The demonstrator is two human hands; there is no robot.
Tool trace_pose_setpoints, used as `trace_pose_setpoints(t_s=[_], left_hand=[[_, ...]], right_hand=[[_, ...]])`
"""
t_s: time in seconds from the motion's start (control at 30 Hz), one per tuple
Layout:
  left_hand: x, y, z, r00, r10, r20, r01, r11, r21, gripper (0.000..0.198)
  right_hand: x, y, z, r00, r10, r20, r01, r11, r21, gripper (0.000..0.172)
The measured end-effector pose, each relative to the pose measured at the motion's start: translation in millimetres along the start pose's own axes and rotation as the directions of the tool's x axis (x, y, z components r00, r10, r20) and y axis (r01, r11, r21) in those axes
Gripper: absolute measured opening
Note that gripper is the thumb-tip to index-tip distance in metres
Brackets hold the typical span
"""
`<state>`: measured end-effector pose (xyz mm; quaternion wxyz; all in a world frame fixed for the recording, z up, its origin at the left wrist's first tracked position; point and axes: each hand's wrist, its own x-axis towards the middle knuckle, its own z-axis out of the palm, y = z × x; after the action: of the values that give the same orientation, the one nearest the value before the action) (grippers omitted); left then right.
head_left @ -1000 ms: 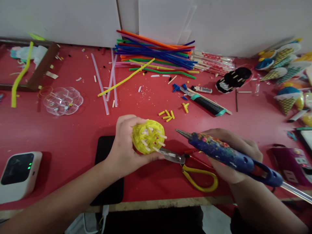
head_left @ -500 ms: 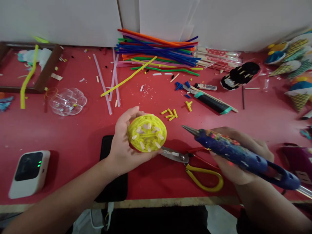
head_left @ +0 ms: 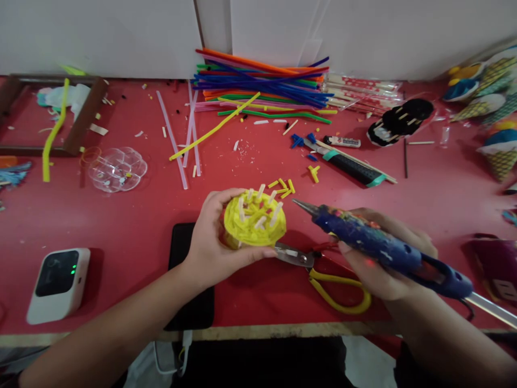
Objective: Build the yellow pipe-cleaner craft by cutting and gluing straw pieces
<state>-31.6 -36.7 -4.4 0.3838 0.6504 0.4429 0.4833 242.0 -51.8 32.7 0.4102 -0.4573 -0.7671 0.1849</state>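
My left hand (head_left: 214, 237) grips a round yellow pipe-cleaner piece (head_left: 255, 229) by its side. Short pale wooden sticks stand up in a ring from its top. My right hand (head_left: 388, 258) is wrapped round a blue, glue-stained hot glue gun (head_left: 367, 237), a clear glue stick (head_left: 490, 310) jutting from its rear. The gun's metal nozzle points left, close to the yellow piece but apart from it. Below and between the hands lie scissors (head_left: 341, 296) with red and yellow handles. Cut yellow bits (head_left: 285, 187) lie just behind the piece.
A black phone (head_left: 189, 302) and a white device (head_left: 58, 285) lie left. Behind are coloured pipe cleaners (head_left: 262, 86), a utility knife (head_left: 353, 168), a clear flower-shaped tray (head_left: 117, 170) and a brown frame (head_left: 83, 118). A black stick-studded piece (head_left: 399, 121) stands at the right.
The yellow piece has shifted right and tilted, so its sticks now point upward rather than at me. The glue gun has moved slightly left, narrowing the gap.
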Motion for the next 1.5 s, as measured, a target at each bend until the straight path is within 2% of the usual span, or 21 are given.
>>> trace_pose_setpoints(t_s=[0.1, 0.27, 0.53, 0.83, 1.1, 1.23, 1.5], left_hand=[[1.3, -0.1, 0.3, 0.997, -0.075, -0.008, 0.074, 0.994, -0.083, 0.071], [1.8, 0.8, 1.4, 0.995, -0.064, 0.077, 0.080, 0.971, -0.223, 0.062], [-1.0, -0.4, -1.0, 0.989, -0.066, 0.132, 0.092, 0.973, -0.210, 0.062], [3.4, 3.1, -1.8, 0.983, -0.146, 0.109, 0.174, 0.933, -0.315, 0.059], [3.4, -0.3, -0.5, 0.979, -0.152, 0.137, 0.192, 0.914, -0.357, 0.058], [4.1, 0.5, 0.1, 0.982, -0.152, 0.114, 0.186, 0.890, -0.416, 0.053], [5.3, 7.5, 2.7, 0.970, -0.222, 0.098, 0.240, 0.821, -0.518, 0.049]], right_hand=[[2.3, 1.3, 1.3, 0.999, 0.039, 0.001, -0.039, 0.999, 0.029, 0.024], [0.9, 3.5, 1.1, 0.999, 0.042, 0.012, -0.042, 0.997, 0.062, 0.028], [-7.9, 10.5, 0.1, 0.995, 0.100, -0.014, -0.099, 0.993, 0.065, 0.029], [-12.2, 16.1, -0.2, 0.994, 0.109, -0.008, -0.108, 0.991, 0.077, 0.020], [-13.9, 19.6, -0.7, 0.991, 0.136, 0.002, -0.135, 0.988, 0.073, 0.019], [-14.1, 19.8, -1.6, 0.993, 0.119, -0.007, -0.119, 0.990, 0.073, 0.019], [-22.7, 26.8, -0.7, 0.978, 0.209, -0.022, -0.207, 0.976, 0.061, 0.018]])
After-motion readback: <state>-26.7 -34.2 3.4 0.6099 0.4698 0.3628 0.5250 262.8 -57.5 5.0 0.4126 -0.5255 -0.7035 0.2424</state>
